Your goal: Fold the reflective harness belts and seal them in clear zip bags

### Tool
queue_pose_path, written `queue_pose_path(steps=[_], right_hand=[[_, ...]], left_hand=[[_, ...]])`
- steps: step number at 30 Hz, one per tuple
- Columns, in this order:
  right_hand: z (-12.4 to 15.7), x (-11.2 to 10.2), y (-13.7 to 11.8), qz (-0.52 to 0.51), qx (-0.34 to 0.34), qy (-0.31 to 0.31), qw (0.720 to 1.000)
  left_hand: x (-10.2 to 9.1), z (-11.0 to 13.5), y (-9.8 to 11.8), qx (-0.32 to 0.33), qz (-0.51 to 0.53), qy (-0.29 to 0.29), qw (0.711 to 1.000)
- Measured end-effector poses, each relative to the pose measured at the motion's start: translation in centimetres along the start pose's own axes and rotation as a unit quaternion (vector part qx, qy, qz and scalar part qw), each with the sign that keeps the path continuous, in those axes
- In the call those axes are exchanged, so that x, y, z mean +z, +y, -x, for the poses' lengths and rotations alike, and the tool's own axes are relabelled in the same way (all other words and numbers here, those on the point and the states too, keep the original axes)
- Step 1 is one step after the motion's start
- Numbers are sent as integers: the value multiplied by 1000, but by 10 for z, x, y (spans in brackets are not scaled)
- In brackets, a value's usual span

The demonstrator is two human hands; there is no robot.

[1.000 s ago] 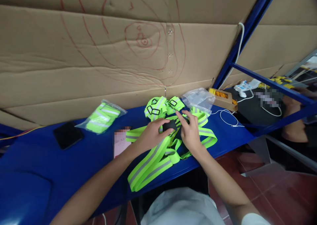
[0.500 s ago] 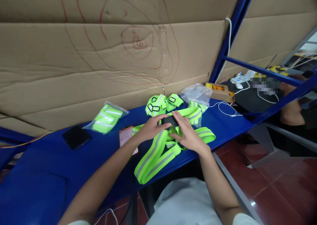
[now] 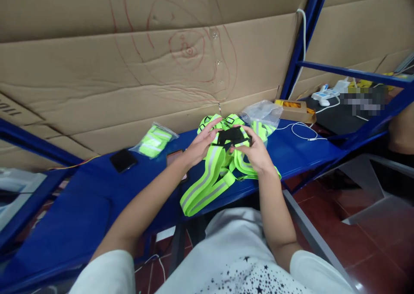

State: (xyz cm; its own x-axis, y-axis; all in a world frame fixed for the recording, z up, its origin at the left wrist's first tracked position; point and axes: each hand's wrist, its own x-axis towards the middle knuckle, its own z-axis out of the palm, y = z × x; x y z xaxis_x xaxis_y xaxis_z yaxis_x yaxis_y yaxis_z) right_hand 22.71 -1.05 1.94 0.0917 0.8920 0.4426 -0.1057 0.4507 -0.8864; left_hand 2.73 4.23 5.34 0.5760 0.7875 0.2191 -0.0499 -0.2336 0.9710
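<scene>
A neon-green reflective strap harness (image 3: pixel 202 190) with a silver-grey stripe lies in loops at the front of the blue table. Its black centre piece (image 3: pixel 231 135) is raised between my hands. At the left edge of that piece, my left hand (image 3: pixel 203 143) holds the harness, index finger stretched along the top. My right hand (image 3: pixel 257 151) grips the right side, thumb in front and the other fingers partly hidden behind. Just beyond are more green straps with black buckles (image 3: pixel 231 120). A phone-like pinkish item (image 3: pixel 174 156) sits partly behind my left forearm.
A bagged green strap bundle (image 3: pixel 155 140) and a black flat item (image 3: pixel 123 160) lie left on the blue table (image 3: pixel 136 194). A clear plastic bag (image 3: pixel 262 112), a cardboard box with orange contents (image 3: pixel 296 111) and a white cable (image 3: pixel 304 134) are at right. Cardboard lines the back.
My hands have moved apart and lifted the harness, so the black centre piece now shows spread flat between them. The view has shifted, showing more of my shirt.
</scene>
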Motion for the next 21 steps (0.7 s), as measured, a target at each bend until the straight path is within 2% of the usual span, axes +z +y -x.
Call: queue_pose_path(steps=[2,4,7,9,15,17,21], right_hand=[[-1,6,8,-67,28,59,996],[-1,10,13,-102,35,82,991],[0,16,15,-101,16,70,992],[2,20,11,-69,-8,51,996],[11,24,2,41,-52,-74,995],[11,23,4,121,-68,-78,987],[10,21,9,264,-65,-37,962]], left_hand=[[5,0,-5,41,-58,-12,997],[10,-1,-11,56,-134,2,989],[16,-1,-20,14,-128,45,991],[18,1,-26,-14,-88,56,994],[17,24,-37,-41,-21,53,998],[18,32,-39,-49,-5,53,997],[24,38,-41,-27,15,79,996]])
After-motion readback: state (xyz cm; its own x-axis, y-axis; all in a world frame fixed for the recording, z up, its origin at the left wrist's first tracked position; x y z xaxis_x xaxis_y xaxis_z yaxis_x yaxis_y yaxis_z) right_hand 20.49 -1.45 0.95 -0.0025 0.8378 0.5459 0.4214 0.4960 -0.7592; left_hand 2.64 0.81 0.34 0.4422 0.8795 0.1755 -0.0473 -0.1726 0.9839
